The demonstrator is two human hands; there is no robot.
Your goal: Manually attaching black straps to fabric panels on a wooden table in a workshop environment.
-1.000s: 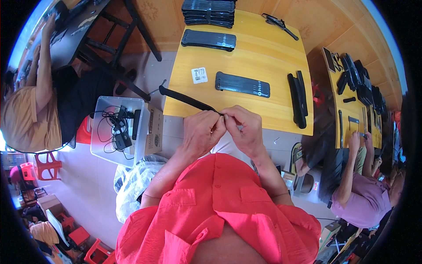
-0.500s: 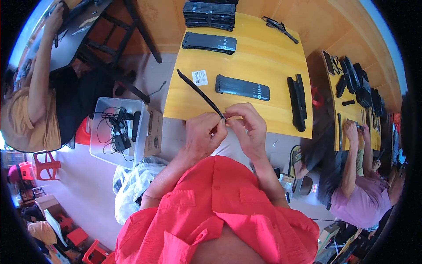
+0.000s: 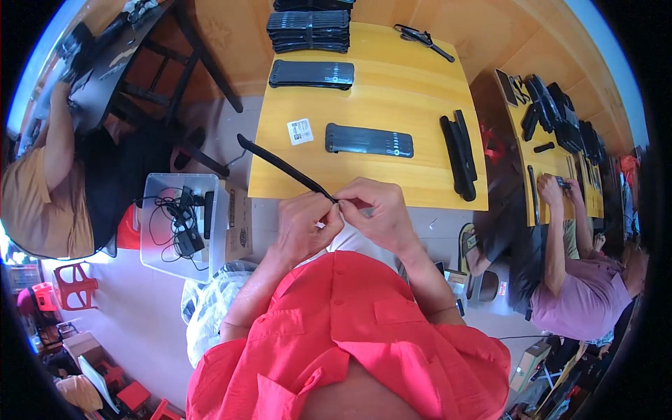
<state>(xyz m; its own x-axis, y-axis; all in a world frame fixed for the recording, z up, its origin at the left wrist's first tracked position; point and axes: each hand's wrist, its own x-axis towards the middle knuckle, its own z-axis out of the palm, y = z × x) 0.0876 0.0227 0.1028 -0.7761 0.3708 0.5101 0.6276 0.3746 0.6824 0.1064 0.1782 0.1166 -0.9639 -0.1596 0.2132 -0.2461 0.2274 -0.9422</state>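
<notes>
1. Taking the near end of a black strip [image 3: 280, 164] as the clock's centre, straight ahead as twelve: showing a co-worker in a tan top [image 3: 42, 199] at nine o'clock and a dark table [image 3: 142, 35] at ten.
2. Showing a clear bin [image 3: 157, 261] at nine, with tangled black cables [image 3: 178, 210] inside, a cardboard box [image 3: 240, 224] just beside it and a clear plastic bag [image 3: 210, 301] at eight.
3. Pointing the strip's free end toward ten, overlapping the near-left corner of a yellow table [image 3: 413, 182] in view.
4. Showing a white label [image 3: 299, 131] at eleven, a flat black pack [image 3: 311, 73] and a banded black stack [image 3: 308, 33] near twelve.
5. Pinching the strip's near end with the left hand [image 3: 302, 220].
6. Pinching the same end with the right hand [image 3: 378, 210], meeting the left at the fingertips.
7. Showing a flat black pad [image 3: 369, 141] at one and two black bars [image 3: 456, 161] side by side at two.
8. Showing another yellow table [image 3: 549, 162] between two and three, and a co-worker in a mauve shirt [image 3: 577, 297] between three and four.
</notes>
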